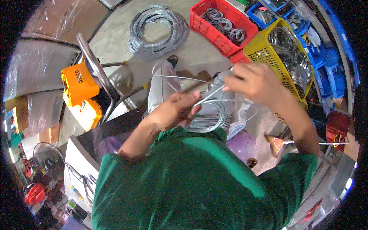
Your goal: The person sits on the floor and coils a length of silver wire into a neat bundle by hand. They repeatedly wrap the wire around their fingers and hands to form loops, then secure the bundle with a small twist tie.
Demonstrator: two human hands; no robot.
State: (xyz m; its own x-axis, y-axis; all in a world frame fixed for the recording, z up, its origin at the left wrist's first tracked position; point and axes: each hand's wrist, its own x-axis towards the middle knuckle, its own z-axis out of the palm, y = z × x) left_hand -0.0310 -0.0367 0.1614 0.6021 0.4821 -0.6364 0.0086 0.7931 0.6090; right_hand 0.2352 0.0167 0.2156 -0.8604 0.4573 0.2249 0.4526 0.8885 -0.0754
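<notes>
A coil of grey wire cable point(207, 124) lies across my lap, its strands looping below my hands. My left hand point(178, 107) is closed on the strands at the coil's upper left, thumb pressed against the fingers. Farther right and higher, my right hand point(251, 82) pinches strands drawn out from the coil; its fingers are somewhat blurred. Between the two hands the strands run taut and slanting. One loose length of cable sticks out to the left over my knee, and a thin loop hangs at the right.
A larger cable coil point(157, 32) lies on the floor ahead. Coiled wires fill a red crate point(211, 32) and a yellow crate point(264, 50) at the right, near blue bins point(333, 73). An orange case point(80, 84) stands left beside a metal tube frame point(96, 65).
</notes>
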